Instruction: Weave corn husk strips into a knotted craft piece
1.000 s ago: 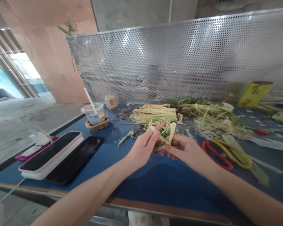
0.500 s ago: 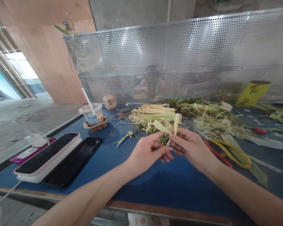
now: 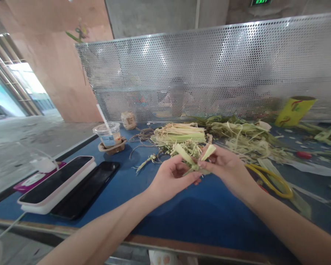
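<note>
Over the blue table, my left hand (image 3: 172, 176) pinches the lower part of a folded, pale green corn husk strip (image 3: 186, 154) between thumb and fingers. The strip spreads into a V, with one end leaning left. My right hand (image 3: 226, 163) grips the other side, its thumb pressed where the two parts cross. Just behind my fingers lies a heap of small knotted husk pieces (image 3: 179, 148), partly hidden. A neat stack of husks (image 3: 179, 133) is beyond it, and one knotted piece (image 3: 145, 162) lies apart at left.
Yellow-handled scissors (image 3: 276, 180) lie beside my right wrist, partly covered. Loose husks (image 3: 237, 132) and a yellow tube (image 3: 296, 111) stand farther right. At left are two phones (image 3: 85, 189) (image 3: 57, 178) and a drink cup (image 3: 107, 135). A perforated metal panel (image 3: 154, 73) closes the back.
The husk strip's two ends have spread wider apart, the right one tilting outward. My right hand has shifted slightly right and now covers more of the red scissor handle.
</note>
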`<act>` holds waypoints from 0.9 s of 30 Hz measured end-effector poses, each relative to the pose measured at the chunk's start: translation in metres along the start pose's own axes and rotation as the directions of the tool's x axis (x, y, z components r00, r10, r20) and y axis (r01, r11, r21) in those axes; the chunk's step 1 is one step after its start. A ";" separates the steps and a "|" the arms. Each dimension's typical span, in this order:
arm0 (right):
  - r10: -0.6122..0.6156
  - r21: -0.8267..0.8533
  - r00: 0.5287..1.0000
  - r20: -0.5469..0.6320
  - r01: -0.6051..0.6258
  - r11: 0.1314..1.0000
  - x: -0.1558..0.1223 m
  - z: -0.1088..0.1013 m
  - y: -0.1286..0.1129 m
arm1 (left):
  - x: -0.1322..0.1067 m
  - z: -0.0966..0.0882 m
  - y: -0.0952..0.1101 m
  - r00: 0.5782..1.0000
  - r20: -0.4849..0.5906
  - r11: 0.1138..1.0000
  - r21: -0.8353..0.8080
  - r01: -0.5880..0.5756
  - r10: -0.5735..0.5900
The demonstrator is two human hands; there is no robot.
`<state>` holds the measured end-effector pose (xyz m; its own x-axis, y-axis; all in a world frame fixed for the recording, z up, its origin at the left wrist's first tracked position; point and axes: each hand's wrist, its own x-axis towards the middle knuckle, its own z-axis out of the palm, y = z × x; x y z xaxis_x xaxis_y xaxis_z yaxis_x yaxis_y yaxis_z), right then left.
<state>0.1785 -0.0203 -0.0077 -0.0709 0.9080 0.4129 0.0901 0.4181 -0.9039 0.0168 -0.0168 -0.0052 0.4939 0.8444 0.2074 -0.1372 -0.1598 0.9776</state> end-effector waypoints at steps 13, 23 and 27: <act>0.016 0.137 0.999 -0.049 -0.009 0.991 -0.002 0.004 0.001 | -0.002 0.005 -0.006 0.998 0.015 0.982 0.177 0.065 -0.069; 0.117 -0.384 0.888 0.444 0.071 0.921 0.004 -0.014 -0.014 | 0.001 -0.003 -0.003 0.999 -0.051 0.997 0.072 0.011 -0.008; 0.118 -0.378 0.834 0.539 0.115 0.919 0.004 -0.016 -0.017 | 0.001 -0.004 -0.002 1.000 -0.021 0.998 0.068 0.011 -0.010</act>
<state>0.1928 -0.0230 0.0111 -0.5841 0.7920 0.1776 0.4502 0.4982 -0.7410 0.0140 -0.0134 -0.0067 0.4769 0.8566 0.1968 -0.0730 -0.1846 0.9801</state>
